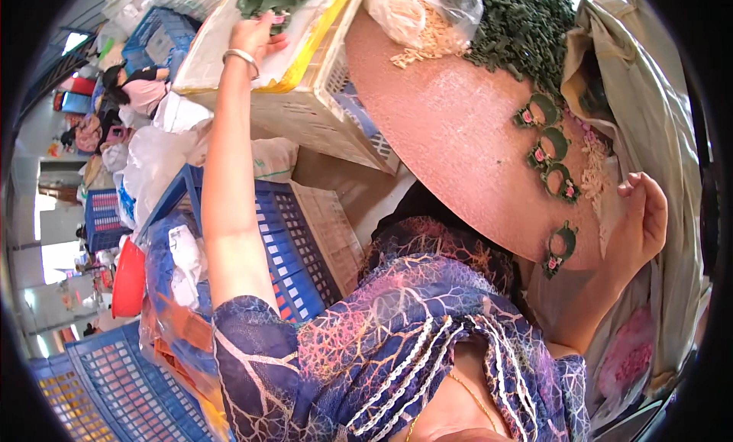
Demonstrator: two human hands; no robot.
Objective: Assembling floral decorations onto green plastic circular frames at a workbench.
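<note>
Evidently left hand (258,43) touches green rings (267,5) atop cream crate (301,98); grip or release unclear. Right hand (643,222) loosely curled, seemingly unloaded. Nearest ring (565,234) lies by surface (443,129) edge; right forearm (595,304) brushing past could knock it off.

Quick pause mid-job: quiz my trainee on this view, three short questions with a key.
1. How many green rings with pink flowers lie on the pinkish table?
2. True or false: the bangle is on the right wrist.
3. Choose: the left hand is at (a) the red tub, (b) the white-topped crate, (c) the dark green pile.

Key: 1. Four. 2. False; the bangle is on the left. 3. b.
</note>
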